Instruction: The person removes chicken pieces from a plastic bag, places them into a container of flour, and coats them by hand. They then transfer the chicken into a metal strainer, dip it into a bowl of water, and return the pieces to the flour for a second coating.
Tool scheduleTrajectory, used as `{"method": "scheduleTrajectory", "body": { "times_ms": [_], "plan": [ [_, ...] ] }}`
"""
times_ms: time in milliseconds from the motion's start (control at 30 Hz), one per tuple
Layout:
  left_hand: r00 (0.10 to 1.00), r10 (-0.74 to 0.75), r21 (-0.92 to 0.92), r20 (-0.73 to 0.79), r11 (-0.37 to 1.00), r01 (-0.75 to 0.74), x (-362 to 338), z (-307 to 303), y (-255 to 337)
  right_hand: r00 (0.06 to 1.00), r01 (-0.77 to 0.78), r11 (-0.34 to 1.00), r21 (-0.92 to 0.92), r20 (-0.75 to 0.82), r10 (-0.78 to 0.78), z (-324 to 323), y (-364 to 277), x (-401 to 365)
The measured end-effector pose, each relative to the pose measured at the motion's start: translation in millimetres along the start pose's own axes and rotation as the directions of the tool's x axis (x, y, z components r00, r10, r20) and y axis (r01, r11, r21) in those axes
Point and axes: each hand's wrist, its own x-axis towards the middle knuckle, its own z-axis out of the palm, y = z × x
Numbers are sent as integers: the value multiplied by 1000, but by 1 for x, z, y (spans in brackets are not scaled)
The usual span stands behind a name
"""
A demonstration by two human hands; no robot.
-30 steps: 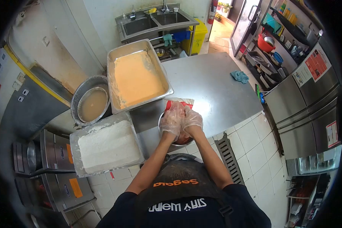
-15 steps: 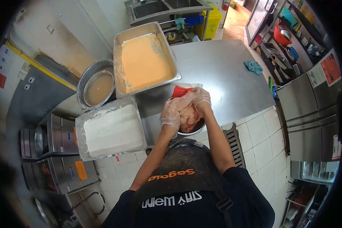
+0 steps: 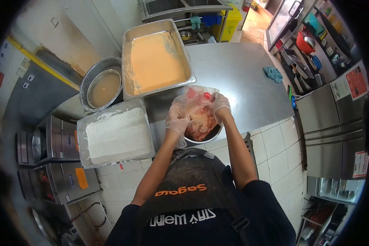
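A clear plastic bag (image 3: 197,95) with red print is stretched between my hands over a round metal bowl (image 3: 206,140). Raw meat that looks like chicken pieces (image 3: 201,124) lies in the bowl, partly seen through or beneath the bag. My left hand (image 3: 177,119), in a transparent plastic glove, is closed on the bag's left side. On the other side my right hand (image 3: 222,104), gloved the same way, grips the bag's upper right edge. Some fingertips are hidden by the crumpled plastic.
Left of the bowl is a tray of white flour (image 3: 119,137). Behind it stand a deep steel pan of orange-tan powder (image 3: 160,61) and a pot of cloudy liquid (image 3: 105,89). A teal cloth (image 3: 272,74) lies on the steel table (image 3: 238,65).
My hands have moved apart, the left one leftward. The bag is spread wider and looks flatter, and more meat shows in the bowl.
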Motion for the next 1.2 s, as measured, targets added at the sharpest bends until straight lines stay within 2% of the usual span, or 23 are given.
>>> {"method": "scheduleTrajectory", "body": {
  "times_ms": [33, 100, 133, 167, 200, 233, 300, 333, 367, 433, 533, 567, 633, 667, 733, 833, 867, 933, 967, 1033, 1067, 1100, 1200],
  "plan": [
    [1000, 0, -6, -14, 1000, 0, -1, 3, 0, 998, 61, 997, -49, 0, -61, -8, -3, -12],
    [913, -405, -366, 51, 843, 395, -2, 7, 1, 999, 15, 1000, -20, 51, -14, -21, -16, -37],
    [915, -401, -372, 41, 844, 386, -3, 10, 10, 991, 107, 990, 91, 67, -113, -18, -17, -46],
    [802, -597, -395, 14, 734, 553, -5, 13, 21, 975, 192, 960, 205, 71, -210, -14, -19, -51],
    [648, -762, -419, -2, 589, 691, -7, 17, 29, 952, 296, 946, 135, 42, -304, -16, -36, -59],
    [657, -754, -418, -2, 597, 684, -8, 21, 16, 950, 303, 943, 135, 32, -310, -10, -31, -50],
    [761, -647, -149, -52, 759, 634, -3, 29, 8, 792, 607, 795, 15, 70, -606, 0, -21, -22],
    [821, -561, 49, -108, 822, 568, -4, 30, 13, 815, 530, 847, -49, 305, -493, -7, -19, -14],
    [827, -552, 49, -105, 828, 559, -4, 32, 18, 816, 533, 845, -52, 296, -496, -1, -14, -8],
    [863, -504, -24, -30, 864, 503, -4, 39, 27, 703, 610, 789, -78, 512, -493, 15, -3, 1],
    [808, -589, 140, -22, 798, 586, -2, 38, 74, 692, 656, 738, -158, 516, -505, -11, -13, -11],
    [807, -590, 125, -31, 799, 589, 3, 35, 51, 693, 632, 759, -157, 553, -463, -16, -18, -11],
    [807, -583, 338, -96, 744, 577, 10, 30, -19, 725, 601, 766, -229, 559, -401, -13, -19, -9],
    [802, -588, 326, -106, 742, 586, 7, 28, -14, 764, 557, 776, -297, 550, -338, -11, -18, -8],
    [704, -711, -334, -6, 665, 668, 2, 26, 2, 775, 553, 800, -231, 494, -394, -16, -24, -25],
    [750, -660, -621, 30, 576, 532, -4, 40, -146, 790, 541, 820, -186, 446, -420, -29, -42, -42],
    [746, -665, -626, 27, 571, 531, -7, 40, -141, 794, 534, 818, -212, 457, -400, -29, -44, -44],
    [728, -682, -124, -69, 730, 672, -5, 39, -99, 779, 555, 823, -122, 424, -462, -25, -35, -40],
    [730, -680, -129, -69, 732, 669, -1, 39, -75, 763, 576, 817, -32, 377, -524, -24, -31, -36],
    [624, -780, -280, 41, 591, 757, 6, 41, -41, 779, 567, 821, -66, 365, -509, -27, -31, -33],
    [626, -779, -286, 36, 593, 753, 9, 46, -36, 795, 555, 826, -94, 352, -494, -27, -31, -33],
    [653, -747, -433, 125, 551, 714, 11, 52, -35, 786, 568, 818, -89, 355, -506, -29, -27, -33],
    [693, -621, -683, 368, 325, 654, 9, 47, -37, 819, 512, 849, -132, 372, -437, -25, -27, -36]
  ]
}}
